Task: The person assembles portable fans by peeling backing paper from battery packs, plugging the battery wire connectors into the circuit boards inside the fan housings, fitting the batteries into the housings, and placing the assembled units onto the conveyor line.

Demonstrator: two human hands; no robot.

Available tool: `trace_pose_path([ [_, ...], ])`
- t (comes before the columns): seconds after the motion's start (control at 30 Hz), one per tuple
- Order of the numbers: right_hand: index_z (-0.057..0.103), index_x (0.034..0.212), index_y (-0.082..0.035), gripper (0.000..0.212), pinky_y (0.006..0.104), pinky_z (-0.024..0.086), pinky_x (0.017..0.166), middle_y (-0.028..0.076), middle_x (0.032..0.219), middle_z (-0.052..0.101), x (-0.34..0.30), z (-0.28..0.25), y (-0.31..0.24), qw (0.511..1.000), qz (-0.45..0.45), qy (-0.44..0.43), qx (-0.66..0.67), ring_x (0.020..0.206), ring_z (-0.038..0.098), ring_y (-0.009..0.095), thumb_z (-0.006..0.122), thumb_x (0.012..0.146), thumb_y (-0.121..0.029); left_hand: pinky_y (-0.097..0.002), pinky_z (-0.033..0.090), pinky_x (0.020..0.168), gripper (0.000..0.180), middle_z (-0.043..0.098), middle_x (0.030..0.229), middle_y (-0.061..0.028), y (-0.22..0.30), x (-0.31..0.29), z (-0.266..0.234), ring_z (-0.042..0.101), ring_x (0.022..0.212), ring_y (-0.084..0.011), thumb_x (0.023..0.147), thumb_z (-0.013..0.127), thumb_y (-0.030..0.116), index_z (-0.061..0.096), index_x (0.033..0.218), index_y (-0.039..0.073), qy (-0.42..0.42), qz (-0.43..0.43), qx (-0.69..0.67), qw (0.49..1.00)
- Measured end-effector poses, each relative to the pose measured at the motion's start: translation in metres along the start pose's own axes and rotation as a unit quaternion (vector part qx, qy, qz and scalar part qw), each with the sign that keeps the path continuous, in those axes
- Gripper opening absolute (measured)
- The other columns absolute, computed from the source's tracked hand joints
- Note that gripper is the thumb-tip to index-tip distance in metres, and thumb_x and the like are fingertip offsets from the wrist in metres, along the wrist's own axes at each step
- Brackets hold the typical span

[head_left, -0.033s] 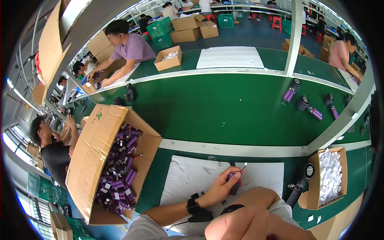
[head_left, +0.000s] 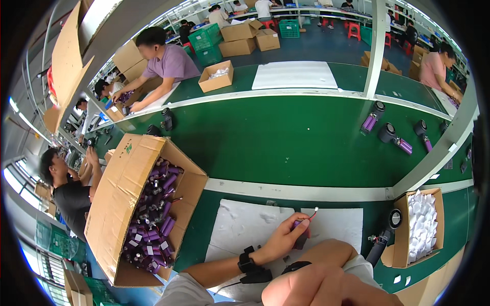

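Left grip [head_left: 286, 237] pinches a purple wrapped battery pack [head_left: 301, 240]; its thin red lead [head_left: 313, 216], toward one o'clock, could tear if snagged; blurred right grip [head_left: 319, 285]: can't tell.

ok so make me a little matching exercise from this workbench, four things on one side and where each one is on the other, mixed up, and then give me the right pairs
Column one
1. Black wristband
2. White pieces
3. Purple pack with a wire
4. Dark round-headed device

Column two
A. Inside the open box at the right
B. Held in the left hand
C. Just to the left of the box at the right
D. Around the left wrist

Right pairs: 1-D, 2-A, 3-B, 4-C
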State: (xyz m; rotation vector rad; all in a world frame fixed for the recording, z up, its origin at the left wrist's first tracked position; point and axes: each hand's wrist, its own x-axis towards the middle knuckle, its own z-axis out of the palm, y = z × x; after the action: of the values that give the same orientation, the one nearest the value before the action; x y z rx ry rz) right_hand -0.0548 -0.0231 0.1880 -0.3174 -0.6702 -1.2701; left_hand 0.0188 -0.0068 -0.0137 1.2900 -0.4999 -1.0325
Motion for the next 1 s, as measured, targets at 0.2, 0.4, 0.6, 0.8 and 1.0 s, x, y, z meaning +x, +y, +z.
trace_pose_path([
  [0.2,0.056,0.123,-0.015,0.028,0.0396,0.052,0.068,-0.007,0.117,0.063,0.0,0.003,0.011,0.997,-0.038,-0.024,-0.064,0.072,0.063,0.031,0.047,0.096,-0.015,-0.0233,0.04,0.053,0.023,0.058,0.079,-0.0007,0.005,0.017,0.015,0.049,0.063,-0.0079,0.098,0.054,0.023,0.05,0.115,0.009,-0.03,-0.024,-0.013,0.999],
  [0.4,0.056,0.122,-0.016,0.031,0.039,0.053,0.074,-0.008,0.12,0.06,-0.004,-0.012,0.005,0.995,0.046,-0.089,-0.024,0.091,0.06,0.028,0.056,0.092,-0.009,-0.0259,0.045,0.063,0.029,0.056,0.084,-0.0015,-0.001,0.016,0.012,0.052,0.07,-0.0082,0.094,0.06,0.015,0.05,0.12,0.009,-0.082,0.068,0.084,0.991],
  [0.6,0.057,0.12,-0.017,0.045,0.034,0.054,0.073,-0.007,0.117,0.06,-0.016,0.011,0.009,0.992,0.111,0.004,-0.066,0.09,0.06,0.024,0.067,0.082,0.003,-0.027,0.046,0.067,0.028,0.054,0.086,-0.0009,-0.007,0.017,0.003,0.052,0.073,-0.008,0.093,0.061,0.014,0.051,0.12,0.01,-0.094,0.103,0.147,0.979],
  [0.8,0.058,0.116,-0.021,0.04,0.0341,0.056,0.069,-0.01,0.115,0.061,-0.012,0.012,0.048,0.979,-0.138,-0.047,0.143,0.087,0.061,0.02,0.068,0.083,0.001,-0.0293,0.042,0.061,0.026,0.054,0.074,-0.0047,-0.008,0.017,0.003,0.048,0.067,-0.0115,0.092,0.06,0.015,0.051,0.115,0.006,-0.093,0.146,0.17,0.97],
  [1.0,0.058,0.112,-0.022,0.029,0.0354,0.057,0.068,-0.013,0.112,0.062,-0.022,-0.037,-0.008,0.973,0.087,-0.166,0.138,0.083,0.061,0.02,0.062,0.089,-0.004,-0.0294,0.042,0.061,0.027,0.054,0.074,-0.0048,-0.009,0.016,0.004,0.048,0.067,-0.0117,0.092,0.061,0.016,0.052,0.115,0.006,-0.098,0.166,0.174,0.966],
])
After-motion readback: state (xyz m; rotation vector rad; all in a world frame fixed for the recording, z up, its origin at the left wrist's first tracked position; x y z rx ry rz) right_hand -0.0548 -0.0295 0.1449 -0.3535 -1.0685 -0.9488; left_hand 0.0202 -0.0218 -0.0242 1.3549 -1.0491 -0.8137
